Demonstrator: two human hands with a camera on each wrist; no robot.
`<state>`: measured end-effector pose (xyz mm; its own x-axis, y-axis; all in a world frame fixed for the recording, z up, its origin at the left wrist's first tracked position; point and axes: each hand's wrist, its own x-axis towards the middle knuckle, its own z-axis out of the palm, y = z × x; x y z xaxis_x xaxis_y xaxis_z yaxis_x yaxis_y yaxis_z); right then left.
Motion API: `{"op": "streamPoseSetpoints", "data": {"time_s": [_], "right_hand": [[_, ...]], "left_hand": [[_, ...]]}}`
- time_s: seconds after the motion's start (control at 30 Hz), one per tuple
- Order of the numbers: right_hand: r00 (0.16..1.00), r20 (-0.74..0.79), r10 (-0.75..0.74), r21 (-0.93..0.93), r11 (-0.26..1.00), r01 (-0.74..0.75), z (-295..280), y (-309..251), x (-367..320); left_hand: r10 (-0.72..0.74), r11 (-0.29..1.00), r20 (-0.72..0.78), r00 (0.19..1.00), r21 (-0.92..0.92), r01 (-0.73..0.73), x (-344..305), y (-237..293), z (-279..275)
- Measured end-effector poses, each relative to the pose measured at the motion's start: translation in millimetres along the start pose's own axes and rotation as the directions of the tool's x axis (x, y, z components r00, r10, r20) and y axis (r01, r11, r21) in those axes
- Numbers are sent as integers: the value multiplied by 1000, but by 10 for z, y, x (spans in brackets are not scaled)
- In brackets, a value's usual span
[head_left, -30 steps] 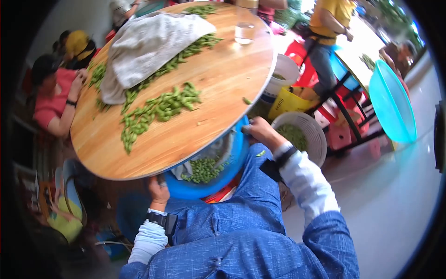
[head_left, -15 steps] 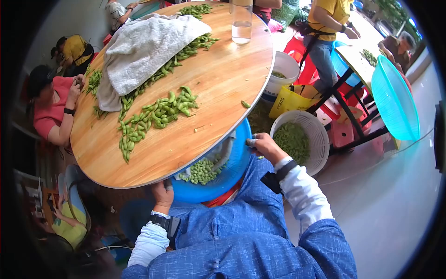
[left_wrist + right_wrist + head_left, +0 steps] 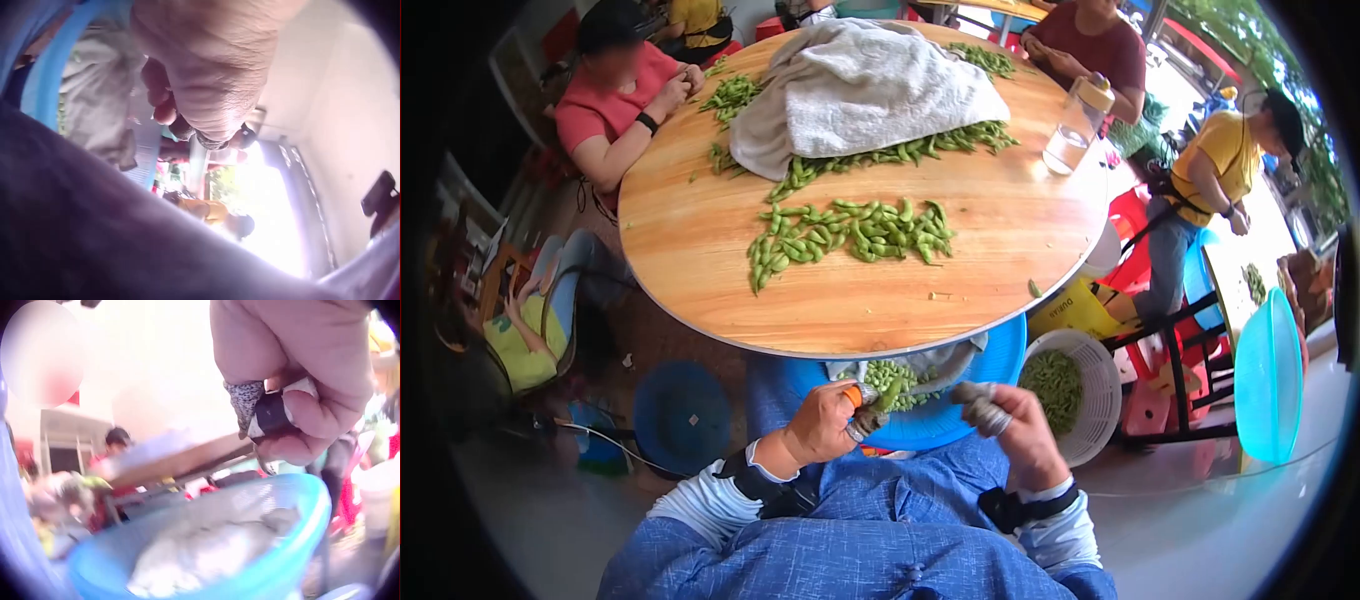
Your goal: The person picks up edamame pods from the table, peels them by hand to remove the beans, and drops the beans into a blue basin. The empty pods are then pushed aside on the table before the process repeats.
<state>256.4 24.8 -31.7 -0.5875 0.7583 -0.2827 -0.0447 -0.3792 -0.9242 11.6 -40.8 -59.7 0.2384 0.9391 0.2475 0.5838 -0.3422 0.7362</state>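
Left hand (image 3: pixel 822 425) pinching a green pod (image 3: pixel 888 396), held out over the near side of the blue basin (image 3: pixel 1005 362). Just across from it, the right hand (image 3: pixel 1022 430), wrapped fingers (image 3: pixel 275 415) curled in; whether they grip a bean, I cannot tell. Below, shelled beans (image 3: pixel 884 371) lie in the basin beside a grey cloth (image 3: pixel 960 362).

Looks like shelling, so the pod wants to sit low, steadied firmly at one end and squeezed along its seam, letting each bean drop straight in.

Now watch that edge! The desk (image 3: pixel 820 315) overhangs the far part of the basin, so a quick forward lift could knock knuckles; the free room is back toward the body. Out right, the white basket (image 3: pixel 1105 398) stands just beside the basin, an easy sideways swing. More pods (image 3: pixel 880 235) lie on the desk, back from its near edge.
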Motion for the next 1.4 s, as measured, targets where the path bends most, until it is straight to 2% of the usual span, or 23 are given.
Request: {"op": "streamPoseSetpoints", "data": {"time_s": [0.03, 0.13, 0.17, 0.27, 0.37, 0.57, 0.67, 0.77, 0.87, 1.07, 1.17, 1.27, 1.37, 1.4], "right_hand": [[999, 29, -16, -5, 1000, 16, 152, -69, 25], [996, 89, -31, -8, 999, 32, 419, -162, 139], [995, 98, -28, -7, 1000, 29, 454, -177, 165], [988, 157, -12, -40, 999, 19, 489, -188, 231], [985, 170, 16, -11, 1000, -14, 531, -179, 245], [988, 149, 46, 26, 998, -50, 585, -156, 255], [987, 149, 59, 73, 995, -70, 610, -183, 223], [988, 153, 20, 42, 999, -27, 605, -147, 243], [988, 155, 12, 45, 999, -20, 589, -102, 256], [988, 157, 2, 129, 991, -22, 629, -60, 278], [982, 191, 6, 190, 981, -43, 643, -91, 297], [963, 250, -103, 326, 945, 16, 623, 40, 370], [948, 256, -191, 515, 857, 33, 625, 183, 458], [939, 273, -212, 533, 845, 36, 602, 233, 489]], "left_hand": [[48, 999, 1, 999, 17, -48, 33, 37, -40], [215, 942, -50, 975, 274, -194, 112, 248, -173], [152, 936, 15, 988, 317, -149, 72, 215, -179], [168, 924, -23, 986, 352, -149, 94, 269, -295], [240, 899, 47, 970, 367, -241, 102, 225, -373], [315, 858, 65, 947, 407, -313, 125, 234, -447], [312, 828, 81, 947, 466, -313, 131, 254, -473], [329, 815, 78, 941, 480, -325, 132, 254, -464], [309, 817, 107, 945, 479, -322, 132, 258, -468], [363, 816, 74, 929, 456, -355, 113, 179, -419], [301, 913, -1, 954, 291, -287, 77, 123, -372], [223, 974, 61, 973, -57, -220, 67, 84, -311], [113, 870, 21, 993, -485, -89, 84, 95, -160], [108, 849, 16, 994, -521, -84, 92, 88, -130]]}}
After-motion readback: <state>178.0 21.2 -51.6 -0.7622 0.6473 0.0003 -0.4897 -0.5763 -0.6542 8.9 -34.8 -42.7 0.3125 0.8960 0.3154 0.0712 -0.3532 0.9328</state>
